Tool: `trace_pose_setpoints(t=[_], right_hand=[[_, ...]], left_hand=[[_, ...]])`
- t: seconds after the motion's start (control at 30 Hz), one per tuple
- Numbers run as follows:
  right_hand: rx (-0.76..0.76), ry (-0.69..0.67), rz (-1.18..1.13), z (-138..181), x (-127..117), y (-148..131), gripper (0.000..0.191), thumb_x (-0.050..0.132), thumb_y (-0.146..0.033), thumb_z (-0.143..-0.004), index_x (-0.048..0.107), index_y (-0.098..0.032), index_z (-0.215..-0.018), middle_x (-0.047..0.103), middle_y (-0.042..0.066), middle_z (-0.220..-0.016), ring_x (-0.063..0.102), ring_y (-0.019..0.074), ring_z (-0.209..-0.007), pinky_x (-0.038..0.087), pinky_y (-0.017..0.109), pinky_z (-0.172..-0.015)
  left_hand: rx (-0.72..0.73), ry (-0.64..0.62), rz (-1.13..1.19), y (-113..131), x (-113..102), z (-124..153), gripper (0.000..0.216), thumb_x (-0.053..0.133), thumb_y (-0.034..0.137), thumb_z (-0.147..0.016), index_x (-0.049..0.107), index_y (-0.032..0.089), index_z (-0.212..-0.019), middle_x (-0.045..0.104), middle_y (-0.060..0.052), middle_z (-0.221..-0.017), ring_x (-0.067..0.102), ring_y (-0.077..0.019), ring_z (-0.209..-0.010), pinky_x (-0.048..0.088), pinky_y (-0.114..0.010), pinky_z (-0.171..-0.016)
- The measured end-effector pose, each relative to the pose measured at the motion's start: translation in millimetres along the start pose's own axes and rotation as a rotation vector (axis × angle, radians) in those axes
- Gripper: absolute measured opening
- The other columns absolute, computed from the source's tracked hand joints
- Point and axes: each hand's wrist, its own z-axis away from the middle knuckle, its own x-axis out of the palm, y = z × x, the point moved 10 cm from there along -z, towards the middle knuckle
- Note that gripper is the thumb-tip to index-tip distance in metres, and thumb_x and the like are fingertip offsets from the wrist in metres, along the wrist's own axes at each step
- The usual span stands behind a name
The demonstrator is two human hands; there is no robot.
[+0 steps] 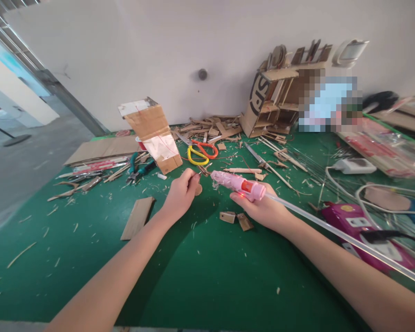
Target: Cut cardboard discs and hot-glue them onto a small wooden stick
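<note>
One glue gun point(238, 183): pink, held roughly level above the middle of the table, nozzle pointing left; a red light glowed on its body.
Right hand point(263, 210): fingers wrapped closed round the glue gun's grip.
Glue stick point(332, 229): long and clear, it ran from the back of the gun toward the lower right, alongside the right forearm.
Small brown piece point(198, 189): pinched at the fingertips, just beside the nozzle.
Left hand point(180, 193): fingers pressed together on the small brown piece.
Cardboard blocks point(235, 219): two, lying on the table between the hands, just below the gun.
Table point(200, 276): green, strewn with shavings and offcuts.
Cardboard strip point(137, 217): flat, left of the left wrist.
Scissors point(198, 156): yellow and orange handles, lying beyond the hands.
Cardboard box point(155, 136): tilted, standing behind the left hand.
Power strip point(359, 226): pink, at the right, near the glue stick.
Cardboard shelf point(276, 99): against the wall, well apart from both hands.
</note>
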Motion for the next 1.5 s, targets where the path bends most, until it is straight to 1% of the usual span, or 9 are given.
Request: trace_pose_setpoints(t=[0.3,0.47,0.67,0.8,0.9,1.07,1.27,1.4,1.5], right_hand=[[-0.003,-0.016,-0.012,0.0,0.1,-1.9,0.030,0.054,-0.039,-0.081,0.046,-0.020,-0.060,0.046,-0.003,-0.052,0.042,0.0102,-0.047,0.033,0.024,-0.047],[0.008,-0.010,-0.022,0.1,-0.6,-2.2,0.029,0.054,-0.039,-0.080,0.046,-0.020,-0.059,0.044,-0.004,-0.051,0.041,0.0100,-0.046,0.032,0.024,-0.046],[0.019,-0.010,-0.011,0.6,-0.2,1.9,0.030,0.054,-0.040,-0.080,0.047,-0.020,-0.060,0.045,-0.003,-0.051,0.042,0.0105,-0.046,0.032,0.024,-0.046],[0.043,-0.020,-0.019,0.7,0.9,5.3,0.030,0.054,-0.042,-0.080,0.049,-0.020,-0.062,0.049,-0.002,-0.054,0.045,0.0115,-0.049,0.034,0.025,-0.048],[0.034,-0.029,-0.013,0.8,1.6,3.8,0.029,0.054,-0.042,-0.081,0.050,-0.019,-0.063,0.051,-0.001,-0.056,0.047,0.0120,-0.050,0.035,0.025,-0.049],[0.016,-0.018,-0.015,0.9,0.5,1.2,0.030,0.054,-0.041,-0.081,0.046,-0.020,-0.061,0.046,-0.003,-0.052,0.042,0.0107,-0.047,0.033,0.025,-0.048],[0.030,-0.024,-0.011,0.0,0.9,1.4,0.029,0.053,-0.042,-0.080,0.050,-0.019,-0.063,0.047,-0.002,-0.053,0.043,0.0111,-0.047,0.032,0.025,-0.047],[0.034,-0.023,-0.007,0.7,0.8,2.9,0.029,0.053,-0.042,-0.080,0.050,-0.019,-0.063,0.047,-0.002,-0.053,0.043,0.0107,-0.047,0.032,0.025,-0.047],[0.018,-0.018,-0.003,0.5,0.6,1.9,0.030,0.053,-0.041,-0.080,0.047,-0.019,-0.060,0.045,-0.003,-0.052,0.042,0.0101,-0.046,0.032,0.024,-0.047]], left_hand=[[0.005,0.027,-0.029,2.1,-3.5,-0.1,0.028,0.034,0.035,-0.095,0.045,0.020,-0.074,0.044,0.003,-0.060,0.042,-0.0117,-0.055,0.030,-0.025,-0.053],[0.005,0.008,-0.026,0.6,-1.1,-0.7,0.026,0.036,0.035,-0.094,0.046,0.020,-0.075,0.046,0.003,-0.060,0.044,-0.0120,-0.055,0.030,-0.024,-0.052],[0.008,0.012,-0.007,0.9,-0.8,-0.8,0.022,0.043,0.032,-0.091,0.044,0.020,-0.072,0.039,0.005,-0.055,0.037,-0.0100,-0.050,0.029,-0.024,-0.050],[0.009,0.004,0.004,2.2,-0.2,-0.4,0.022,0.043,0.032,-0.091,0.044,0.020,-0.073,0.038,0.006,-0.055,0.036,-0.0096,-0.049,0.028,-0.023,-0.050],[-0.001,0.009,-0.004,1.3,-1.1,-0.3,0.024,0.040,0.034,-0.093,0.046,0.020,-0.074,0.042,0.005,-0.057,0.039,-0.0104,-0.051,0.029,-0.024,-0.051],[-0.011,0.012,-0.028,-0.1,-2.2,-0.2,0.028,0.036,0.036,-0.094,0.049,0.019,-0.076,0.049,0.003,-0.060,0.045,-0.0119,-0.055,0.031,-0.024,-0.053],[-0.019,0.020,0.012,1.2,-4.2,-0.9,0.029,0.035,0.037,-0.094,0.049,0.019,-0.076,0.055,0.001,-0.065,0.050,-0.0124,-0.060,0.035,-0.024,-0.056],[-0.011,0.023,0.004,2.3,-4.3,-1.1,0.030,0.036,0.037,-0.094,0.049,0.019,-0.074,0.053,0.001,-0.064,0.048,-0.0119,-0.059,0.034,-0.023,-0.055],[-0.016,0.017,0.029,0.9,-2.6,-0.4,0.026,0.041,0.038,-0.092,0.047,0.019,-0.074,0.049,0.002,-0.061,0.045,-0.0113,-0.056,0.033,-0.023,-0.053]])
